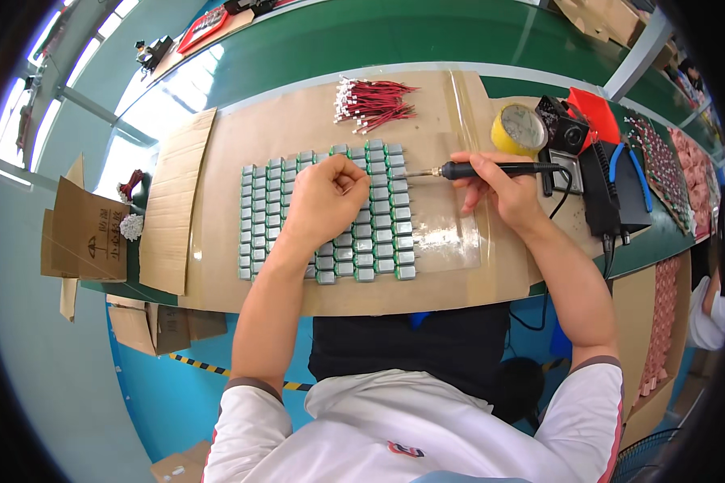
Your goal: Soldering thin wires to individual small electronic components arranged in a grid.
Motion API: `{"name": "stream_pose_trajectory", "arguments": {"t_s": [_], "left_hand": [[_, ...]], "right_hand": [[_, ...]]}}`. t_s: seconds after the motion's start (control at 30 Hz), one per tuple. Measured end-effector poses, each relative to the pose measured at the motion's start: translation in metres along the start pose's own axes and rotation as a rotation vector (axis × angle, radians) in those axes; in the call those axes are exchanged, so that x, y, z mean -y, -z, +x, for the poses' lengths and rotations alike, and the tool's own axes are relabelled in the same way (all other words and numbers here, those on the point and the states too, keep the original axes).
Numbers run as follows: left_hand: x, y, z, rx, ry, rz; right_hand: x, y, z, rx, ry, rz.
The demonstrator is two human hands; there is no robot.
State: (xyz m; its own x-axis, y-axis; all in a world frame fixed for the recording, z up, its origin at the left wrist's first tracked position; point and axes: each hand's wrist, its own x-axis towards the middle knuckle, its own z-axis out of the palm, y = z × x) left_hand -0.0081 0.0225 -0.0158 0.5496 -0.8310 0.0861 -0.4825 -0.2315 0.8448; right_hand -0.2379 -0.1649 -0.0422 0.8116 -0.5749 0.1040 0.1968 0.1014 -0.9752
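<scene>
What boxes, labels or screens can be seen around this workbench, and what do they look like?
Flattened cardboard box: far left of the bench, brown, dark print.
Folded cartons: under the bench's left edge, plain brown.
Red panel: far bench, upper left, flat rectangle.
No screen is clearly visible.

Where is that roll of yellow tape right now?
The roll of yellow tape stands on the cardboard mat toward the person's right, just beyond the soldering iron held in the right hand.
</scene>
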Motion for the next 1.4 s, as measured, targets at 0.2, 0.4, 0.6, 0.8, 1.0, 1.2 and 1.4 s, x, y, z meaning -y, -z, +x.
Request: {"name": "stream_pose_trajectory", "arguments": {"t_s": [0.2, 0.4, 0.6, 0.8, 1.0, 1.2, 1.4], "left_hand": [[-0.0024, 0.0013, -0.0017, 0.014, -0.006, 0.046], [-0.0021, 0.0007, -0.0015, 0.024, 0.008, 0.066], [-0.0017, 0.0005, -0.0013, 0.025, 0.008, 0.084], [-0.0043, 0.0006, -0.0018, 0.053, 0.030, 0.096], [-0.0044, 0.0008, -0.0015, 0.033, 0.028, 0.087], [-0.0032, 0.0007, -0.0012, 0.043, 0.029, 0.089], [-0.0038, 0.0011, -0.0015, 0.052, 0.027, 0.088]], "right_hand": [[0.0031, -0.0018, 0.0007, 0.020, -0.002, -0.015], [0.0040, -0.0030, -0.0001, 0.023, 0.003, -0.019], [0.0037, -0.0041, 0.0002, 0.027, 0.004, -0.041], [0.0045, -0.0043, 0.0003, 0.038, 0.010, -0.054], [0.0040, -0.0050, 0.0009, 0.043, 0.005, -0.056], [0.0035, -0.0045, 0.0008, 0.036, 0.009, -0.062], [0.0036, -0.0044, 0.0011, 0.042, 0.013, -0.054]]}}
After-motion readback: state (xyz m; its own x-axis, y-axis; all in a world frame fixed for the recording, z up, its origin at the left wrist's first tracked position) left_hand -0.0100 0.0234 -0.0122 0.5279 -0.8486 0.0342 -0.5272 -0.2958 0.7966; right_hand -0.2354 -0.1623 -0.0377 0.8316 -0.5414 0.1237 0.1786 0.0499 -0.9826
